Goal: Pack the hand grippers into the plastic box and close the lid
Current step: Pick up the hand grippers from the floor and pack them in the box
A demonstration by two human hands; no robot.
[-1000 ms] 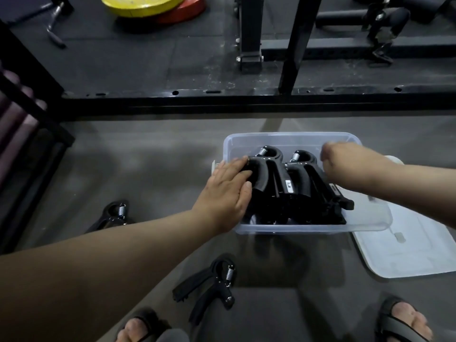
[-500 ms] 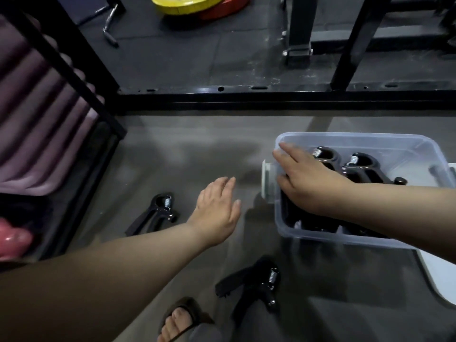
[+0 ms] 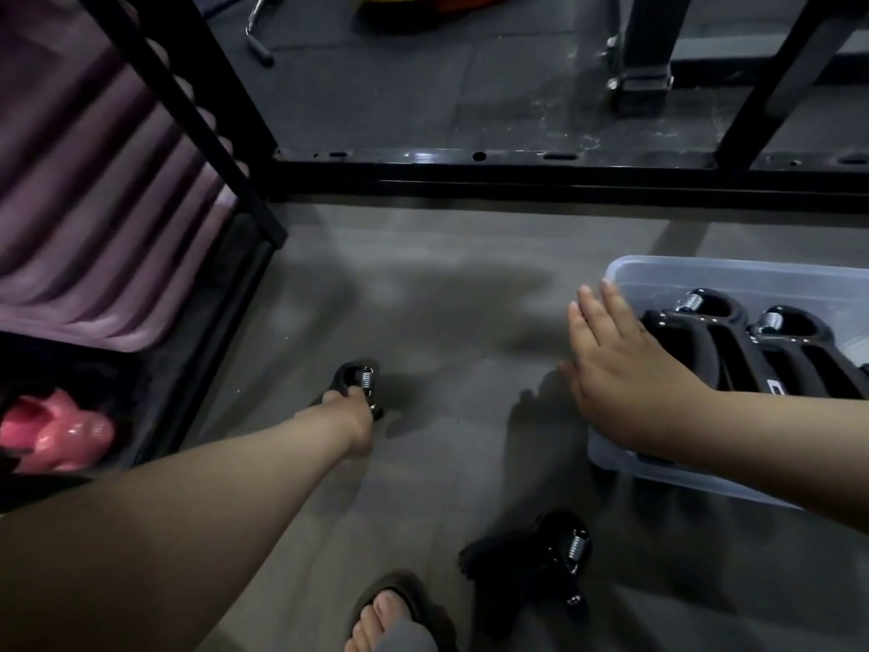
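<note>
A clear plastic box [image 3: 733,270] sits on the floor at the right with two black hand grippers [image 3: 733,341] standing inside it. My right hand [image 3: 620,369] rests flat, fingers apart, against the box's left end. My left hand [image 3: 350,411] reaches out to a black hand gripper [image 3: 359,376] lying on the floor at centre left, fingers closed on its handles. Another black hand gripper [image 3: 545,552] lies on the floor near my foot. The lid is out of view.
A black rack [image 3: 197,110] with purple rolled mats [image 3: 94,204] stands at the left, a pink object [image 3: 56,430] on its lower shelf. A black steel frame rail [image 3: 517,181] crosses the floor behind. My sandalled foot [image 3: 390,614] is at the bottom.
My left hand left the box, swung left and closed on the floor gripper. My right hand slid to the box's left end. The view panned left, putting the lid out of frame.
</note>
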